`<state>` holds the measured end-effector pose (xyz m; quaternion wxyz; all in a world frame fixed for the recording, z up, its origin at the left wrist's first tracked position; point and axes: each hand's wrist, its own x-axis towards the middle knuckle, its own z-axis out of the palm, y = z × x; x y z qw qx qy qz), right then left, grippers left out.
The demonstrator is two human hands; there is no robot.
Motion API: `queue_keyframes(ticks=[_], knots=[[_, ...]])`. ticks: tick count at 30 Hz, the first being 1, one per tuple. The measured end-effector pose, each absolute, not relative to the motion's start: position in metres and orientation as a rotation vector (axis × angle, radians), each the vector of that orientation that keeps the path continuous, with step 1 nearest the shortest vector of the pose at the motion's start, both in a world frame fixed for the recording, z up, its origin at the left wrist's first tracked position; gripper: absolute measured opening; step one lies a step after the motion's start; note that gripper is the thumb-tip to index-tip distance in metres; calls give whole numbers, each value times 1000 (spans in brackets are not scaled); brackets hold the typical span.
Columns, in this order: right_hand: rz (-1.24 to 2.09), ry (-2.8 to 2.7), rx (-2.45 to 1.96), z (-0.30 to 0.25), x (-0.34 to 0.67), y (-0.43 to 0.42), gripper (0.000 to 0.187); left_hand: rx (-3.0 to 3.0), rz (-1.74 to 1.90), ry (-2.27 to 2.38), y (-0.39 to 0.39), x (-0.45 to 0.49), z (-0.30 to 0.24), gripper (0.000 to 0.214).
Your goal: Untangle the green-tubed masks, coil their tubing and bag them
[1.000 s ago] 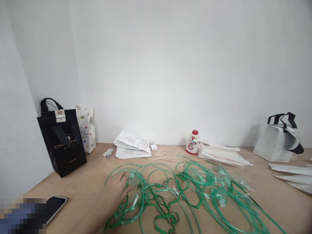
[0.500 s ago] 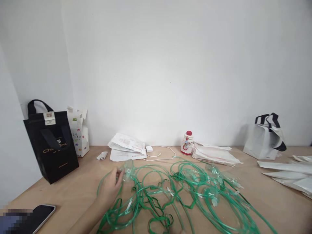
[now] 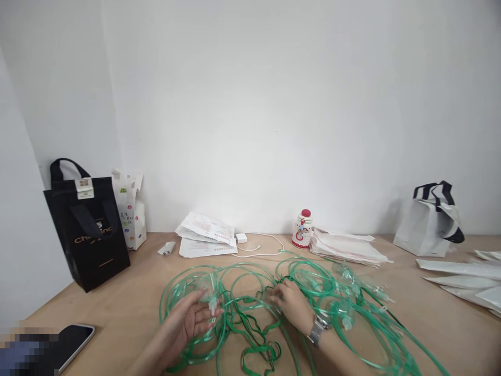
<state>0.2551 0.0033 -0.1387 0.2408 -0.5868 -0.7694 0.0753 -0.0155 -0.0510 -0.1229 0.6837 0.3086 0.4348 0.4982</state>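
Observation:
My left hand (image 3: 191, 319) is half turned up at the left of the tangle. A clear green oxygen mask (image 3: 210, 286) is between its thumb and fingers, with the white connector hanging over the fingertips. My right hand (image 3: 294, 305), a metal watch on its wrist, reaches into the middle of the pile with its fingers curled down. Its fingertips are among green tubing (image 3: 246, 269) and a green elastic strap (image 3: 252, 334); what they pinch is hidden. More oxygen masks (image 3: 345, 308) lie just right of this hand.
White paper packets stand along the back (image 3: 207, 235) and at the right edge (image 3: 465, 282). A red-capped bottle (image 3: 302, 230), a white charger (image 3: 241, 238), a black bag (image 3: 88, 235) and a white bag (image 3: 422, 227) stand near the wall. A phone (image 3: 74, 342) lies front left.
My right hand has come in from below and moved onto the tubing in the middle. My left hand has turned palm up and drawn slightly nearer, tilting the mask.

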Motion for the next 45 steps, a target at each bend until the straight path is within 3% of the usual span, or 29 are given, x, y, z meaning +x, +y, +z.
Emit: queue_keyframes(ticks=[3, 11, 17, 25, 29, 37, 45], knots=[[224, -2042, -1719, -154, 253, 9, 3, 645, 1137, 918, -52, -12, -136, 31], [360, -1899, -1764, -164, 253, 8, 5, 440, 989, 699, -54, -11, -146, 48], [550, -1723, -1567, -162, 254, 7, 8, 486, 972, 673, -61, -7, -144, 36], [968, -1316, -1203, -151, 264, 16, 33, 549, 1004, 692, -63, -4, -149, 73], [1093, -1134, -1125, -147, 269, 12, 38, 565, 978, 528, -64, -8, -150, 82], [1218, -1073, -1068, -131, 261, -1, 23, 498, 1015, 706, -56, -5, -148, 58], [1516, -1137, -865, -105, 226, -19, 33, 548, 1030, 772, -48, 5, -130, 52]])
